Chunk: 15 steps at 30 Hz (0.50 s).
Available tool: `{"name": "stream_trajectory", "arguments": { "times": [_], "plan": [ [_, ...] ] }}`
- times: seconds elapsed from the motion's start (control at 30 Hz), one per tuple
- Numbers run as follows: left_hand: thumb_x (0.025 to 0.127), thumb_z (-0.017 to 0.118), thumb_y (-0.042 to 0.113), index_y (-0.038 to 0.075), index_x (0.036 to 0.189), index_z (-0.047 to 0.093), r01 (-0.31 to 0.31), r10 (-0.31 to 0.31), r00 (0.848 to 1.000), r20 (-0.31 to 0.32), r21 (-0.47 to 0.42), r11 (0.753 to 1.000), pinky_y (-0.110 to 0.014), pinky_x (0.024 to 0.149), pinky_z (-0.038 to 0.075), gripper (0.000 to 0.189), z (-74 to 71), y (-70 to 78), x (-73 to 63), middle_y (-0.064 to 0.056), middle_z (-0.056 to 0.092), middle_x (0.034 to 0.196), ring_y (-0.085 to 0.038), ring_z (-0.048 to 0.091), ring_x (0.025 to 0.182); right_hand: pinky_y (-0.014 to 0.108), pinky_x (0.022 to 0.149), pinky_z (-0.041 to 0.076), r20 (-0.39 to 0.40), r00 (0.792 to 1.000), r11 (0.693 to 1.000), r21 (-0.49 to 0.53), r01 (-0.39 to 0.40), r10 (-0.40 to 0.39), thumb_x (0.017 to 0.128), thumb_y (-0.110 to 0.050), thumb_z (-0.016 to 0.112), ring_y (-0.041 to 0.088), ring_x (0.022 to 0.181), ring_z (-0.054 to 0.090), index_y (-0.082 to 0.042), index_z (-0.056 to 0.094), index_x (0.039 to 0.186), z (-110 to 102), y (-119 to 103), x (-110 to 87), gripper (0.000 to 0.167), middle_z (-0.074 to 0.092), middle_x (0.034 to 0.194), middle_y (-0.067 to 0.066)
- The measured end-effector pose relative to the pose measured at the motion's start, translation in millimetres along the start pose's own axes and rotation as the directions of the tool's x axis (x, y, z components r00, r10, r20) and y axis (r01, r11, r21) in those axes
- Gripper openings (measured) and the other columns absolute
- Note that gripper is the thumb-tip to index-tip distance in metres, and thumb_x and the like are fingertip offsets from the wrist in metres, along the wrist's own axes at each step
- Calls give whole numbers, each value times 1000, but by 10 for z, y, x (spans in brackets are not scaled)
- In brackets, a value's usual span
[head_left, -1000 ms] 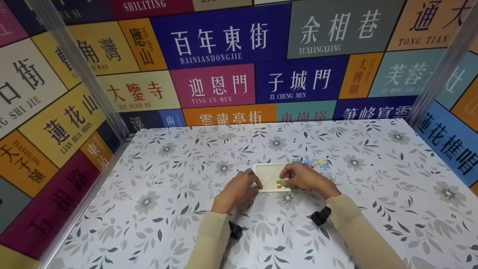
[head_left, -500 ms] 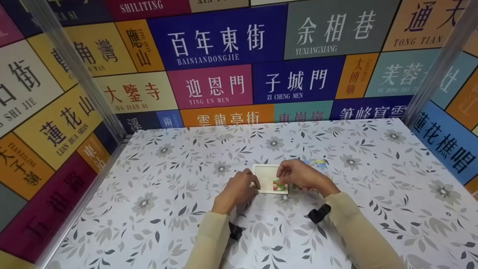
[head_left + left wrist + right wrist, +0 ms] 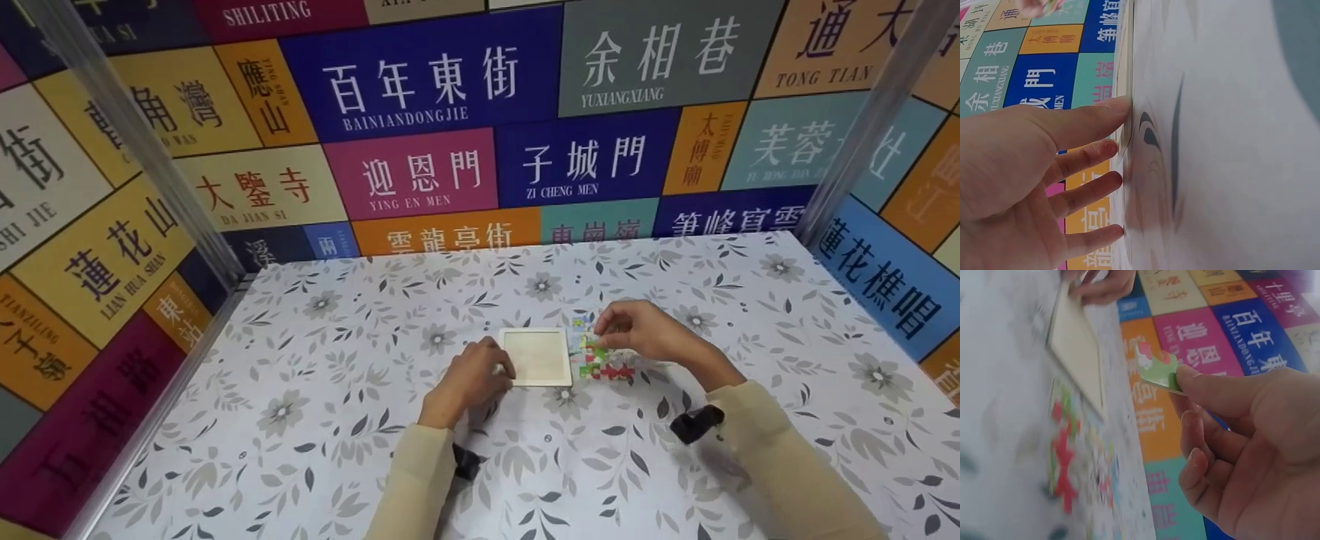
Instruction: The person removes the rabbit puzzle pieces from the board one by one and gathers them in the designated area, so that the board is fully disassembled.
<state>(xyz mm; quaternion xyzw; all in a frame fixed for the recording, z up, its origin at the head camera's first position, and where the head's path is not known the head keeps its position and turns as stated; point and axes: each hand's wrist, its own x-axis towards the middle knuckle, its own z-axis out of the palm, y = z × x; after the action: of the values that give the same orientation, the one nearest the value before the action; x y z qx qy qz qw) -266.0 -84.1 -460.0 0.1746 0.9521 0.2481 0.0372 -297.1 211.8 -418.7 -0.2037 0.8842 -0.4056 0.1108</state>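
A shallow pale wooden puzzle tray [image 3: 536, 356] lies on the table with its bare bottom showing. My left hand [image 3: 472, 375] rests at the tray's left side, thumb [image 3: 1109, 115] along its edge and the other fingers fairly straight, tips down at the tabletop. Between thumb and index finger my right hand [image 3: 649, 330] pinches a jigsaw piece [image 3: 1157, 371], green with red and white, raised in the right wrist view. Several colourful loose jigsaw pieces [image 3: 619, 371] lie just right of the tray, partly beneath the right hand in the head view.
A white tablecloth [image 3: 337, 450] with grey leaves and flowers covers the table. Behind it stands a wall of coloured panels [image 3: 420, 75] with Chinese lettering. Clear upright posts [image 3: 855, 135] rise at the back corners. Each wrist wears a black strap device [image 3: 697, 424].
My right hand has moved right with the jigsaw piece, from above the tray's lower right corner to over the loose pieces. The left hand keeps its place at the tray's left side.
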Motion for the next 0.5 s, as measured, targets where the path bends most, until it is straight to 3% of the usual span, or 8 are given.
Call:
{"name": "stream_trajectory", "arguments": {
  "times": [0.3, 0.5],
  "plan": [
    [86, 76, 13, 13, 92, 77, -14, 14, 1000, 3, -5, 1000, -47, 89, 47, 6, 20, 22, -4, -7, 62, 107, -26, 55, 99, 22, 72, 50, -10, 997, 997, -23, -71, 71, 90, -9, 73, 7, 81, 62, 4, 66, 103, -268, 406, -360, 20, 70, 96, 11],
    [89, 74, 12, 13, 95, 76, -39, 42, 999, -21, 90, 995, -49, 85, 50, 6, 18, 49, 1, -6, 63, 105, -26, 58, 95, 27, 63, 46, 13, 986, 985, -47, -167, 168, 92, -14, 71, 13, 76, 56, 0, 67, 105, -312, 527, -449, 20, 70, 92, 7]
  ]
}}
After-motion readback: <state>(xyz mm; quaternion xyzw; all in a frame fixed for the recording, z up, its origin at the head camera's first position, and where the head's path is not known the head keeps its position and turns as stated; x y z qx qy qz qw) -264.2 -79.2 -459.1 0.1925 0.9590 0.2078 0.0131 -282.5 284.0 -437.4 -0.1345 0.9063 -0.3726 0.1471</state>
